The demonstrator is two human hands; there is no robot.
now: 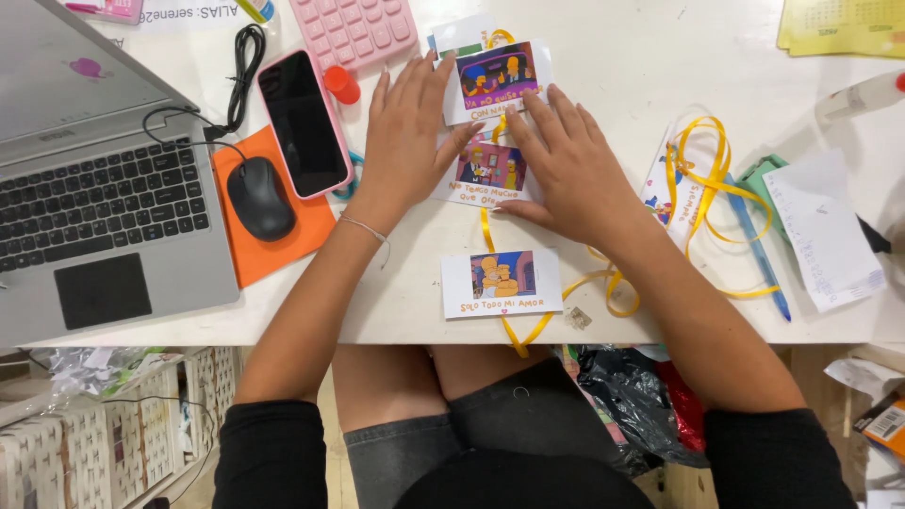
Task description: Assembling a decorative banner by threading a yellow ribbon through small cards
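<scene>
White desk [622, 85], yellow ribbon [486, 226] running near-to-far under cards, both hands spread flat on middle card [490, 168].

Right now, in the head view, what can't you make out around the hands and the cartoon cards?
- Middle cartoon card: left hand and right hand lie flat over its sides, so only the centre shows.
- Yellow ribbon: runs under all three cards, so whether it is stuck to them stays hidden.
- Top cartoon card: covers another card behind it, leaving only a corner.
- Laptop: cut off by the left edge.
</scene>
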